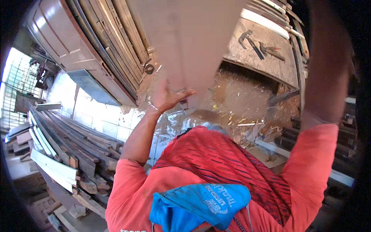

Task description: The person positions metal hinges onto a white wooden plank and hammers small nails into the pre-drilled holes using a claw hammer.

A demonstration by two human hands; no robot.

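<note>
A large flat light-brown panel (197, 42), blurred, rises in front of me and runs out past the top edge. Around its lower left side my left hand (170, 96) is closed, the thumb lying across the near face and the other fingers hidden. Close to that thumb, a small dark reddish mark and a pale corner show at the panel's bottom end. My right arm (326, 69) reaches up along the right side and leaves the picture at the top. The right hand is out of sight, so what it touches cannot be seen.
At the right, a wooden worktable (251, 62) bears a hammer (251, 44) and other hand tools (272, 51). A brown panelled door (65, 42) and long boards (116, 42) lean at upper left. Stacked planks (73, 135) fill the left. Wood scraps (251, 129) litter the floor.
</note>
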